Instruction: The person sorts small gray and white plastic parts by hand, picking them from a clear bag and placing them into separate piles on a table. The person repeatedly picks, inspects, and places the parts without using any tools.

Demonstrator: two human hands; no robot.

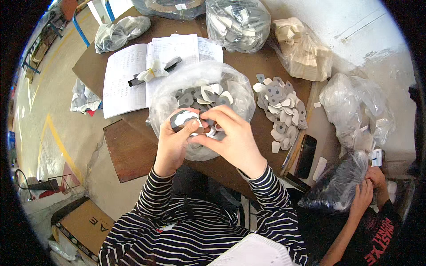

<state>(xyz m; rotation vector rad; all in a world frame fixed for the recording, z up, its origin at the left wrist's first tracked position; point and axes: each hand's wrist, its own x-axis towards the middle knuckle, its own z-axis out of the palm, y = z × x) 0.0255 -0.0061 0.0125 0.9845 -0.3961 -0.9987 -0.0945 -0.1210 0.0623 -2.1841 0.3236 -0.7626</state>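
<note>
My left hand [171,144] is closed around a small stack of flat rounded pads [185,118], white and dark grey, with its thumb pressed on top. Close against the stack's right side, my right hand [235,135] has its fingers and thumb curled together in a pinch. White edges show between those fingers, but what exactly they grip is mostly hidden. Beneath both hands stands an open clear plastic bag [162,95], holding many loose grey and white pads [206,94] of the same kind.
More pads [284,106] lie heaped on the brown table to the right. Beyond the bag are an open notebook [126,75] and a tied bundle [153,73]. Filled bags [239,26] line the back. A phone [306,156] lies right, near a co-worker's hands [366,195] on a dark bag [333,188].
</note>
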